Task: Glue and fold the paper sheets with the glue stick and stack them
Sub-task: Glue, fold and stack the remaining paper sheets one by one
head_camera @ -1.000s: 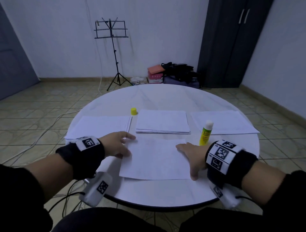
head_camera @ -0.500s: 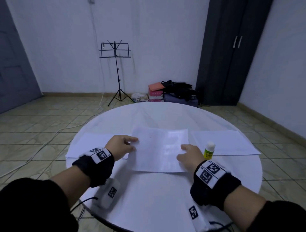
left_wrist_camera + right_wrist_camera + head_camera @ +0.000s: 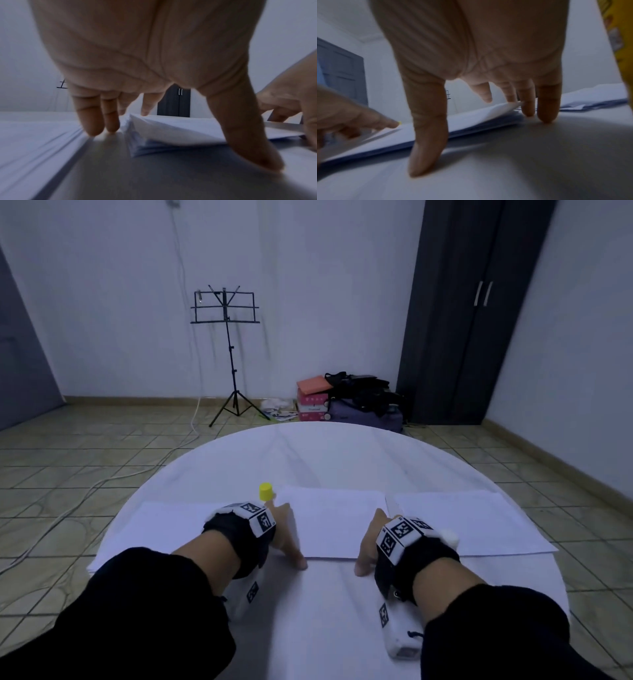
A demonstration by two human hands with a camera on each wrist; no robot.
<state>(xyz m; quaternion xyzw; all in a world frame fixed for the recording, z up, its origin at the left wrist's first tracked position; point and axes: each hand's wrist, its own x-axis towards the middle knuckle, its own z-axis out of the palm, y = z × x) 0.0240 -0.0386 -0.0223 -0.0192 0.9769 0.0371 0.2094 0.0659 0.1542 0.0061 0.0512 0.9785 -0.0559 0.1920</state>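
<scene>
A folded white sheet lies on top of the middle paper stack (image 3: pixel 330 522) on the round white table (image 3: pixel 308 611). My left hand (image 3: pixel 286 534) stands at the stack's left side and my right hand (image 3: pixel 370 537) at its right side. Both have straight fingers against the side edges and thumbs down on the table at the near edge. In the left wrist view the top sheet (image 3: pixel 171 128) bulges up a little at its left corner. The glue stick (image 3: pixel 616 33) stands just right of my right hand, mostly hidden behind the wrist in the head view. Its yellow cap (image 3: pixel 265 492) sits beyond my left hand.
A flat paper pile (image 3: pixel 164 525) lies left of the stack and another (image 3: pixel 472 522) to its right. Off the table stand a music stand (image 3: pixel 227 344), boxes and bags (image 3: pixel 342 398) on the floor, and a dark wardrobe (image 3: pixel 462 320).
Both hands carried the sheet from the near table forward onto the middle stack and now flank it. The head view has tilted upward.
</scene>
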